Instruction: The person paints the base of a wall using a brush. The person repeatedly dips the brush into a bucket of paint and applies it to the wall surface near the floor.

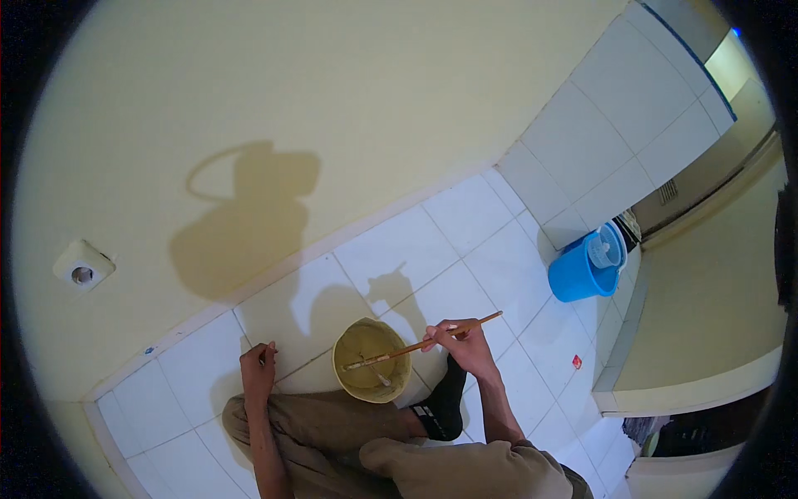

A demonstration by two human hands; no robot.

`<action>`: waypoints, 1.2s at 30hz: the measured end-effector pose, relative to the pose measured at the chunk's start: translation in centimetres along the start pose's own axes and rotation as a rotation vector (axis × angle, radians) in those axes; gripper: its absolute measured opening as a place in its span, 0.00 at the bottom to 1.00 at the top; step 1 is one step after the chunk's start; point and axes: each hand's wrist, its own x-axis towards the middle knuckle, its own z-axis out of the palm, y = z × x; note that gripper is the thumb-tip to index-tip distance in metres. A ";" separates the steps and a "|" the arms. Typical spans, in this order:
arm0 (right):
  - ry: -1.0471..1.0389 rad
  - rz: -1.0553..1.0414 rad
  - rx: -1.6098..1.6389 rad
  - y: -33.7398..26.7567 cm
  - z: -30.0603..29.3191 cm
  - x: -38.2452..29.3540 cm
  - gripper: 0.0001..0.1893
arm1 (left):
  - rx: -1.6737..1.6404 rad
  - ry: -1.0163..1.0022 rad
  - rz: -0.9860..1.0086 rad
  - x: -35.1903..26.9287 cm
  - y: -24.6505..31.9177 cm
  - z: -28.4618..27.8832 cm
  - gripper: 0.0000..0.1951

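Note:
My right hand (460,346) grips a thin wooden stick (399,353) at about its middle. The stick's lower, pale-smeared end lies over the mouth of a round cream-coloured bucket (402,383). Inside the bucket is a yellowish liquid (368,352), with a small pale-tipped thing at its surface that I cannot make out. The bucket stands on the white tiled floor in front of my crossed legs. To the left of the bucket, my left hand (259,368) hangs near my knee with curled fingers; whether it holds anything cannot be told.
A cream wall (386,93) with a power socket (81,268) rises ahead and to the left. A blue bucket (570,274) with a translucent dipper (602,248) stands at the right by a tiled partition (580,143). A small red wrapper-like piece (576,362) lies on the floor.

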 end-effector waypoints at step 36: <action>0.302 -0.132 0.486 2.5 -3.3 0.9 0.18 | 0.003 -0.032 -0.025 0.2 -1.7 0.1 0.19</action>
